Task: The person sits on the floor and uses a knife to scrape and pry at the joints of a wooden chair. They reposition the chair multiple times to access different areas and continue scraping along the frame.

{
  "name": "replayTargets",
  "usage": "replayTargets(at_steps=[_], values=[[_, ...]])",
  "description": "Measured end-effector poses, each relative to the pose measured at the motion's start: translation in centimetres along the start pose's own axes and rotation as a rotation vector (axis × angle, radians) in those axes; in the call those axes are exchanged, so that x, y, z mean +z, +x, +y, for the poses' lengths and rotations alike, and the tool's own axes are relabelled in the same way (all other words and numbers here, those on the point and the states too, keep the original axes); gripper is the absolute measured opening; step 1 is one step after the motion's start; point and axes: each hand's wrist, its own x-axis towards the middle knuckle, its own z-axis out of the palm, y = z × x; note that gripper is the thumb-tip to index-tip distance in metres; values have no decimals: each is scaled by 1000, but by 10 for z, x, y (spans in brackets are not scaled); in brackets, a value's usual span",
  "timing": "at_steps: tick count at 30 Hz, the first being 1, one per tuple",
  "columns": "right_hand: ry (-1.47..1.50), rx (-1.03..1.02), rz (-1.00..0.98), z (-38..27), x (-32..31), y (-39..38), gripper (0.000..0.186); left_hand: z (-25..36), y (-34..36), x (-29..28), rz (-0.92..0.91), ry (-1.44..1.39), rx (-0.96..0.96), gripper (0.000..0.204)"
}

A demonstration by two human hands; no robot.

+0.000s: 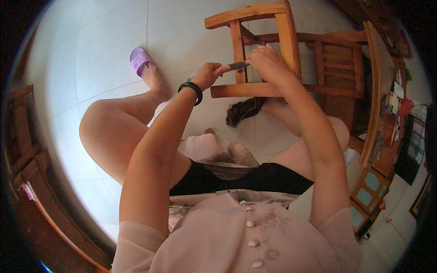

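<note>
A short, dark, flat strip (238, 66) runs between my two hands; its exact kind is not clear. My left hand (205, 76), with a dark bangle on the wrist, is closed on the strip's left end. My right hand (267, 63) is closed at the other end, its fingertips partly hidden. Both hands are over the open frame of a wooden chair or stool (287, 45), which seems to be tipped over. Its lower rail (246, 90) passes just below the strip.
Pale tiles (114, 32) cover the floor. My left foot wears a purple slipper (140, 61); a dark brown thing (243, 111) lies by my right foot. At right stands a wooden table (372, 91) bearing small items, with a slatted chair (339, 63) beside it. Dark wooden furniture (27, 168) stands left.
</note>
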Motion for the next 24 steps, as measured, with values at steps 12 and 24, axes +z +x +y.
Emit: replayTargets(at_steps=[12,24], values=[[58,34,-20,1,6,1,17,-11,4,7,-45,-69,-47,53],[-59,-69,-189,-1,-8,2,18,-9,0,5,-79,-22,-67,53]])
